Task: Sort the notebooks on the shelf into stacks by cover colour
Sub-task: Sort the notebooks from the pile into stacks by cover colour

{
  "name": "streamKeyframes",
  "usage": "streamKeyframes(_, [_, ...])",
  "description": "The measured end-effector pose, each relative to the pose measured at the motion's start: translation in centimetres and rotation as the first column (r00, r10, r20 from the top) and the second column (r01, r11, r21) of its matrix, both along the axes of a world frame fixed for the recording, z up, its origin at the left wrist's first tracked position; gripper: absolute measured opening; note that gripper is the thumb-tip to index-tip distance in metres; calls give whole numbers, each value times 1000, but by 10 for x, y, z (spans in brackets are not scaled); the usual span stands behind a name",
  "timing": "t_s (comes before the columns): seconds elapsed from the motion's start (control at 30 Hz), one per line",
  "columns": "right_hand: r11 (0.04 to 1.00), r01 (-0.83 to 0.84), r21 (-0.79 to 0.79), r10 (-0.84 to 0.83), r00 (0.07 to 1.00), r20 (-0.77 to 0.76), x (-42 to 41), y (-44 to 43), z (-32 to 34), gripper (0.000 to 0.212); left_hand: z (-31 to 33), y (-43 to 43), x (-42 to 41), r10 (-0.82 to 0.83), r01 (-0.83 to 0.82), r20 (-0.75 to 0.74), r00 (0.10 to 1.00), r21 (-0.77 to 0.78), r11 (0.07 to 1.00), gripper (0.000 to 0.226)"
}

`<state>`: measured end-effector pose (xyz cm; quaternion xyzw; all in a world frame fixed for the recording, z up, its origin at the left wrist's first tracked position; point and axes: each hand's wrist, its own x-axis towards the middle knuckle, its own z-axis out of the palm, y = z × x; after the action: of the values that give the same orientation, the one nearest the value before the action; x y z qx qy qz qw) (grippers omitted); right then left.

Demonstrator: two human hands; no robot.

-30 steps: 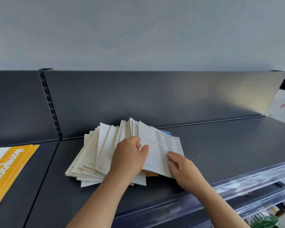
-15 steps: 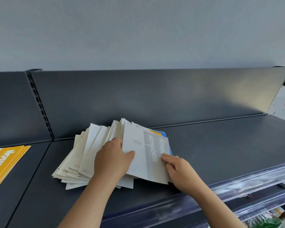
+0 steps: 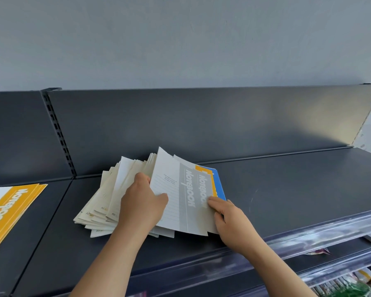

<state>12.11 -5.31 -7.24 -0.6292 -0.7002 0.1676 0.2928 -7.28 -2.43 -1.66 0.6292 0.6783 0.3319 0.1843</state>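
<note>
Centrally in the head view, a pile point(image 3: 107, 202) of notebooks lies fanned out on the dark shelf point(image 3: 287, 189), pale backs up, near the back panel point(image 3: 180, 125). The left hand point(image 3: 140, 207) lies over the pile's right part and pinches the left edge of a grey notebook point(image 3: 176, 206), thumb on the lined cover and fingers curled out of sight behind it. That notebook's far corner is lifted and bent. The right hand point(image 3: 229, 224) has its fingers stretched out, tips pressing on the right edge of the grey covers. Under them, a yellow notebook point(image 3: 204, 169) and a blue notebook point(image 3: 220, 185) show at the far right edge. Well apart, on the next shelf section to the left, lies a yellow stack point(image 3: 11, 211). A clear strip point(image 3: 308, 232) runs along the shelf's front edge.
</note>
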Motion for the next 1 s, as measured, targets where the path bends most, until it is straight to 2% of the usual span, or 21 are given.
streamKeyframes(0.1, [998,-42,-50,40,998,-40,-7,-4,7,39,-1,-3,0,-11,11,22,1000,-11,1000,28])
streamKeyframes(0.3, [995,-2,-104,-9,994,-110,-3,-5,9,40,3,-8,-5,-35,40,127,991,-34,999,28])
streamKeyframes(0.4, [997,44,-67,-48,997,-60,-4,-7,11,36,2,-12,-8,-46,52,177,983,-33,998,26])
streamKeyframes(0.5, [999,13,-47,-13,1000,12,-8,-10,11,39,1,-15,-13,-38,47,197,980,-43,998,23])
streamKeyframes(0.63, [997,-40,-62,38,999,-30,-13,-13,13,41,-2,-15,-13,-69,81,188,980,-59,995,19])
streamKeyframes(0.83, [996,37,-83,-56,970,-237,-11,-13,13,24,-2,-18,-13,-79,86,231,970,-21,996,26])
streamKeyframes(1.0, [996,-55,-64,21,897,-441,-26,-10,24,20,0,-26,-26,-97,92,420,902,32,995,30])
